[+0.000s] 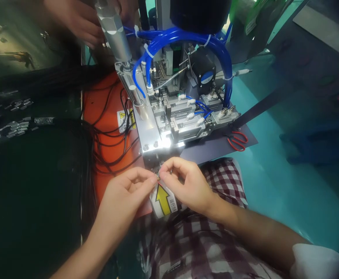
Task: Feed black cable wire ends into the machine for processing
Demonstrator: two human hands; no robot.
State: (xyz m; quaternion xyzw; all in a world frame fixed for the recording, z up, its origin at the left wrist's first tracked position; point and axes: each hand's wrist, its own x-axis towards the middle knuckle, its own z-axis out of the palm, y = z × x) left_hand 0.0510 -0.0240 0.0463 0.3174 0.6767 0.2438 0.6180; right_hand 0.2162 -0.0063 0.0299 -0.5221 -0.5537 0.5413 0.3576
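My left hand (129,188) and my right hand (188,184) meet in front of the machine (149,133), both with thumb and forefinger pinched together. Between the fingertips shows a tiny piece, partly metallic or brass-coloured, too small to name. Just below the fingers lies a white label with a yellow arrow (163,199). The machine's metal front plate and clamps stand directly beyond my fingertips. Black cables (111,149) run over the orange surface (100,104) left of the machine.
Red-handled pliers (237,140) lie on the dark board at right. Blue air hoses (187,35) arch over the machine. At the left is a dark belt or surface with small shiny parts (18,126). Another person's hand (82,19) is at the upper left.
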